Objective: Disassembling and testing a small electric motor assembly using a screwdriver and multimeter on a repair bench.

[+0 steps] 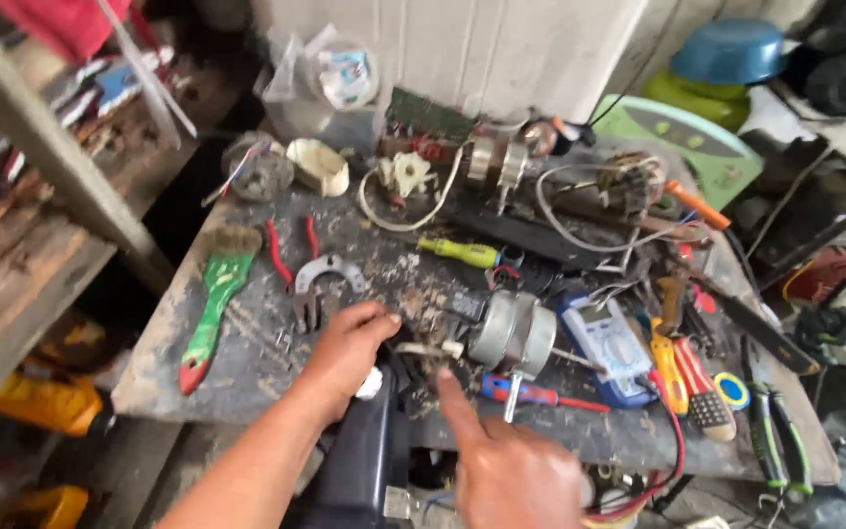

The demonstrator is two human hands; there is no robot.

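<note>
I saw the small electric motor (513, 335) lying on its side on the dirty workbench, a round silver-grey metal housing with its thin shaft pointing right and a stubby end facing left. A pale metal clip (426, 349) lay just beside that left end, its far tip touching or nearly touching the housing. Both sat near the front edge of the bench, amid grit and scraps.

- Soft, even daylight; the white panelled wall (501, 49) is brightest.
- Dim under the grey cluttered workbench (247, 362).
- Slight motion blur; edges stretch.
</note>
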